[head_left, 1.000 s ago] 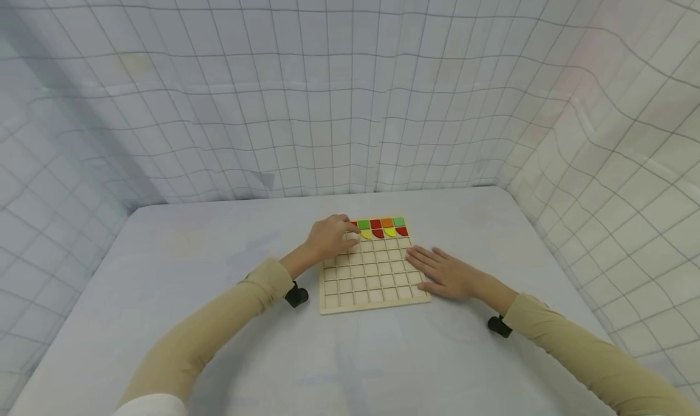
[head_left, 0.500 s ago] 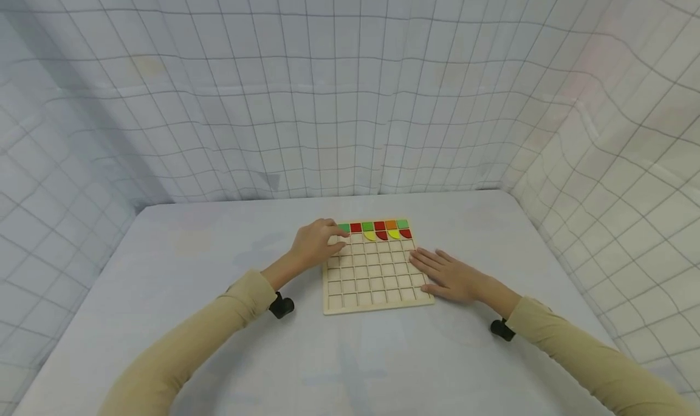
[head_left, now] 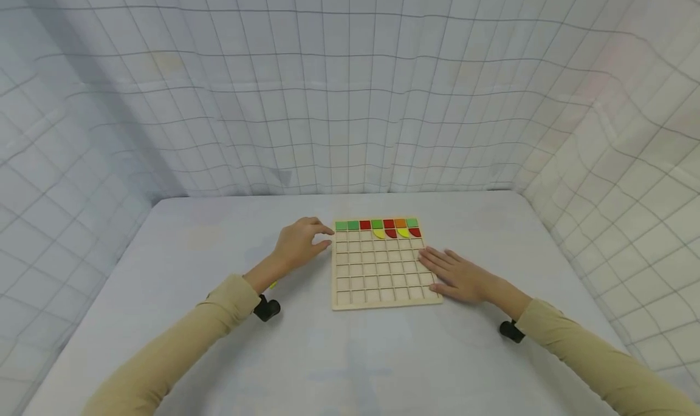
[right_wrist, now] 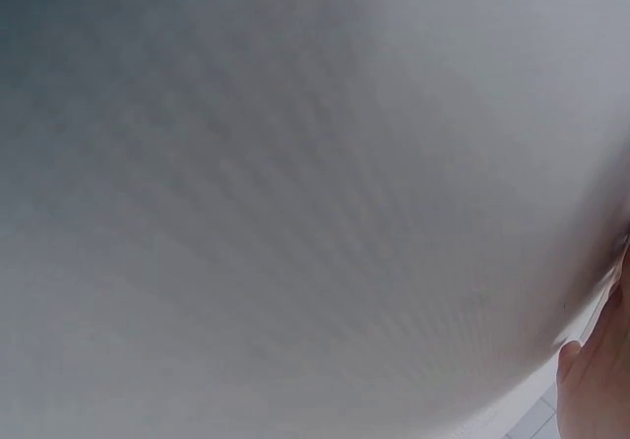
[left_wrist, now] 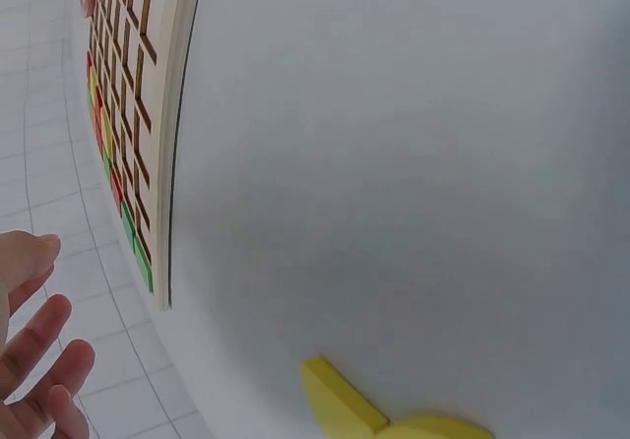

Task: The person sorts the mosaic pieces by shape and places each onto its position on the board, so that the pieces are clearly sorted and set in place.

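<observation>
A square wooden grid board (head_left: 387, 306) lies on the table. Its far row holds green, red and orange square tiles (head_left: 364, 225). Red and yellow quarter-round pieces (head_left: 391, 234) fill the right part of the second row. My left hand (head_left: 298, 244) hovers beside the board's left edge, thumb and fingers apart, holding nothing. Flat on the board's right edge rests my right hand (head_left: 460, 277), fingers straight. In the left wrist view, two yellow pieces (left_wrist: 340, 402) lie on the table; the head view shows only a sliver of yellow under the left wrist.
The white table (head_left: 350, 355) extends around the board. Grid-patterned curtains (head_left: 350, 100) hang behind it and at both sides. A dark wrist camera (head_left: 267, 308) sits under the left wrist, and another camera (head_left: 511, 331) under the right one.
My left hand has moved left off the board, uncovering the far row's left tiles. My right hand stays on the right edge. The head view has shifted slightly.
</observation>
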A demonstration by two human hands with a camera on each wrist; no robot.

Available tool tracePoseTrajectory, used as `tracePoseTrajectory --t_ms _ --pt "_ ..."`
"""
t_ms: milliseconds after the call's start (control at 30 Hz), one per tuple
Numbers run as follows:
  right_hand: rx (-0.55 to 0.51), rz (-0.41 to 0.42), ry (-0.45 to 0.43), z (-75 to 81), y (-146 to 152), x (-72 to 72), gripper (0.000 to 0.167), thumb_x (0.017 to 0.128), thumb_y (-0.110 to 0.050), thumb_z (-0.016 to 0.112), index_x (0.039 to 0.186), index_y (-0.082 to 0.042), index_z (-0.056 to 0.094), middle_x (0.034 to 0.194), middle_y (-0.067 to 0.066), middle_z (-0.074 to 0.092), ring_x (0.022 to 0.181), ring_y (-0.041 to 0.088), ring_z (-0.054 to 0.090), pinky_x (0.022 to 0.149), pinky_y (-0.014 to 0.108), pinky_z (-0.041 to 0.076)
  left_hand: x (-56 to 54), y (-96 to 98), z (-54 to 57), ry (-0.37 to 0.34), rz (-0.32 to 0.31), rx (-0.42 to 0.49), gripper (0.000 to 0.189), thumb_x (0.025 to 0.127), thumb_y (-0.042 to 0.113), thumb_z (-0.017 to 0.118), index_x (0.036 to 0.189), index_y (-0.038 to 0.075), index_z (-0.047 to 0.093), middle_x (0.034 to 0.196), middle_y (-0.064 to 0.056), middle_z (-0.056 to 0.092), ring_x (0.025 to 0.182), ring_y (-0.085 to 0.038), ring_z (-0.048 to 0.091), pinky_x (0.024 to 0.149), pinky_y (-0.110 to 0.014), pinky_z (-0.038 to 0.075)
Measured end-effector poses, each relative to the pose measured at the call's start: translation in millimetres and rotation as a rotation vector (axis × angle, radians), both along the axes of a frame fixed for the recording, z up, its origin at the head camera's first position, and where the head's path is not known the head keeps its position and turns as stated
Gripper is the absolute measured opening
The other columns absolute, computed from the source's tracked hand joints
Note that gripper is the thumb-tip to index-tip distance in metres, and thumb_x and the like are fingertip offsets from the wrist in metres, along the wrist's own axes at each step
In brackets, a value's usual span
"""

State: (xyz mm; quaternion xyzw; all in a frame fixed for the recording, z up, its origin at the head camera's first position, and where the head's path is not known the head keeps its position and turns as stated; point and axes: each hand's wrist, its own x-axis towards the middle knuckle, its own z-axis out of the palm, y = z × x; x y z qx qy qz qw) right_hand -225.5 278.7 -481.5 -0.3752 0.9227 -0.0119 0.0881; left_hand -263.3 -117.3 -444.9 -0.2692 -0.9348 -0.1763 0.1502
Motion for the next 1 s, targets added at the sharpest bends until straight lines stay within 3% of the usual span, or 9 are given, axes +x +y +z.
tracePoseTrajectory --t_ms 167,433,767,1000 --pt "-0.014 -0.003 -0.005 0.6 -0.8 0.2 0.070 0.101 -0.048 0.039 0.154 -0.009 0.017 0.163 0.006 0.012 0.150 0.027 0.012 0.118 0.053 0.017 1.7 -22.7 3.2 0.021 0.034 0.003 0.021 0.081 0.021 0.077 0.100 0.014 0.076 0.093 -0.003 0.070 0.086 -0.021 0.065 0.048 -0.025 0.047" --pt "0.009 -0.001 0.018 -2.8 -0.1 -0.5 0.071 0.100 -0.051 0.036 0.154 -0.010 0.017 0.163 0.005 0.012 0.150 0.027 0.013 0.118 0.053 0.018 11.5 -52.3 3.3 -0.047 0.110 -0.018 0.020 0.082 0.023 0.076 0.101 0.015 0.076 0.094 -0.004 0.070 0.078 -0.020 0.064 0.049 -0.023 0.046" --pt "-0.014 0.011 0.040 -3.7 2.8 0.3 0.069 0.101 -0.048 0.039 0.154 -0.009 0.019 0.162 0.007 0.015 0.149 0.028 0.015 0.117 0.054 0.019 27.0 -72.2 -2.8 -0.055 0.140 -0.009 0.021 0.081 0.023 0.077 0.100 0.014 0.076 0.092 -0.003 0.070 0.076 -0.020 0.064 0.051 -0.025 0.048" --pt "-0.006 0.006 0.020 -3.8 1.5 0.3 0.069 0.101 -0.048 0.038 0.154 -0.009 0.018 0.162 0.006 0.013 0.150 0.028 0.013 0.117 0.053 0.018 40.5 -85.6 -9.9 -0.120 0.180 0.006 0.022 0.083 0.026 0.075 0.102 0.015 0.076 0.091 -0.002 0.071 0.078 -0.019 0.062 0.052 -0.024 0.046"
